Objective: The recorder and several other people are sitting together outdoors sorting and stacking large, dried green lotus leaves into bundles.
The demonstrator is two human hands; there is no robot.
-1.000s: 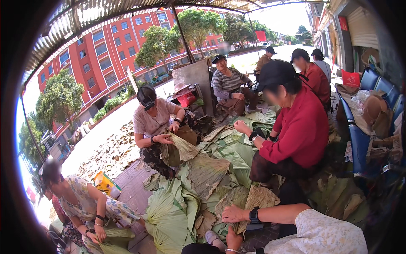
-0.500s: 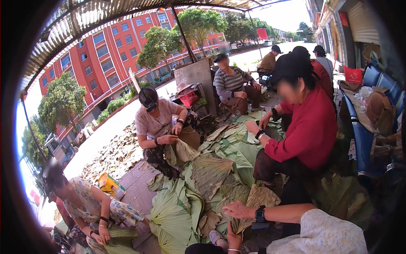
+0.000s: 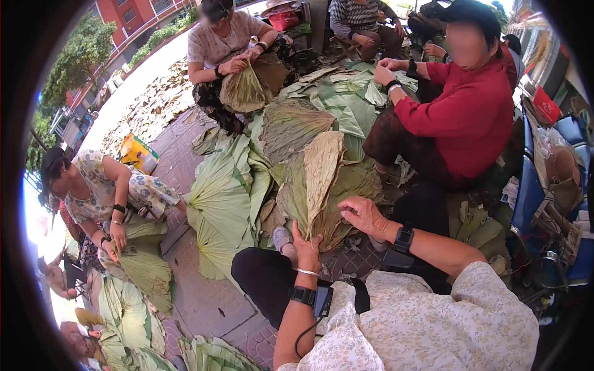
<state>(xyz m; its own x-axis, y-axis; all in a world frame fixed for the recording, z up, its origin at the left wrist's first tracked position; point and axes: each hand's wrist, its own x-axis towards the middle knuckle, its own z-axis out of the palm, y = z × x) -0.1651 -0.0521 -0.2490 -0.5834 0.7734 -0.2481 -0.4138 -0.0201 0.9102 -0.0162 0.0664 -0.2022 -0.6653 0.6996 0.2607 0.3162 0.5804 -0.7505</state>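
My left hand [image 3: 305,252] is closed round the narrow lower end of a folded, dried lotus leaf [image 3: 323,173]. The leaf fans upward from my fingers, pale brown along its fold and greenish at the sides. Beside it on the right, my right hand [image 3: 366,216] hovers over the leaf's brown edge with its fingers apart and nothing in them. Whether its fingertips touch the leaf I cannot tell. Broad green lotus leaves [image 3: 216,201] lie in a layered pile to the left of my hands, and a wrinkled brown-green leaf [image 3: 291,130] rests just beyond.
A person in a red top [image 3: 458,127] sits at the right, hands raised over the pile. Across from me another person holds a folded leaf [image 3: 247,86]. At the left, a third person handles a leaf [image 3: 145,266]. Blue seats [image 3: 529,191] stand far right; a yellow bag [image 3: 137,154] stands left.
The view has tipped downward, showing more of my arms and lap. My left hand now grips the folded leaf upright. My right hand remains outstretched with its fingers apart.
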